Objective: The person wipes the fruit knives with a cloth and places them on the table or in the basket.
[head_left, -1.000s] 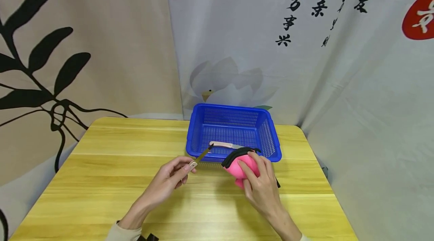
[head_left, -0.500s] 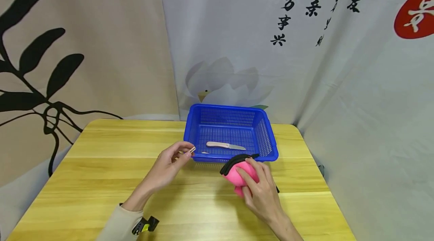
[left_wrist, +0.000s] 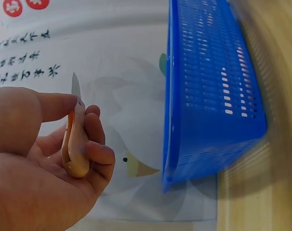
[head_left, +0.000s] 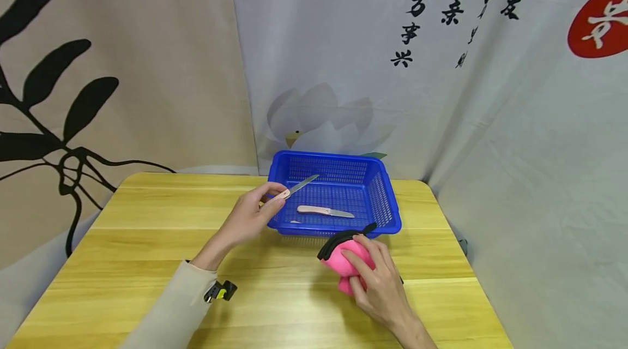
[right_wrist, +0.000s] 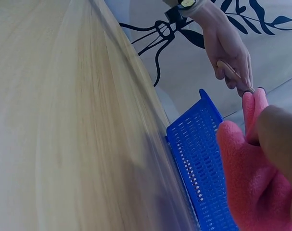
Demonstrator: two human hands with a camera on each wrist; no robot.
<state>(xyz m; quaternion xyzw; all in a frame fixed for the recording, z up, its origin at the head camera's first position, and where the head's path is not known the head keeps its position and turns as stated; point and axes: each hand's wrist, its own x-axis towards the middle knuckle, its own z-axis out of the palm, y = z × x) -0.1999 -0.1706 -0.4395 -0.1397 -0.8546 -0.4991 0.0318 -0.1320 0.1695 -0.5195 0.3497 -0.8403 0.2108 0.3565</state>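
Observation:
My left hand (head_left: pixel 250 215) pinches a small folding knife (head_left: pixel 303 183) by its pale pink handle, over the left side of a blue plastic basket (head_left: pixel 333 155). Its blade is out and points up and to the right; the slot in the handle (left_wrist: pixel 77 139) shows in the left wrist view. A second knife (head_left: pixel 324 211) with a pink handle lies on the basket floor, blade to the right. In front of the basket, my right hand (head_left: pixel 380 275) grips a bunched pink fuzzy fabric piece (head_left: pixel 345 259) with black strips on top and finger-like folds in the right wrist view.
A small pale piece (head_left: pixel 295 222) shows at the basket's near inner edge. The wooden table (head_left: pixel 147 240) ends at a hanging curtain (head_left: pixel 333 54) behind the basket. A small black device (head_left: pixel 221 290) sits on the left wrist.
My left hand has moved forward and slightly right over the basket's left edge, turning the knife. The right hand has lowered slightly in view, still holding the pink fabric piece.

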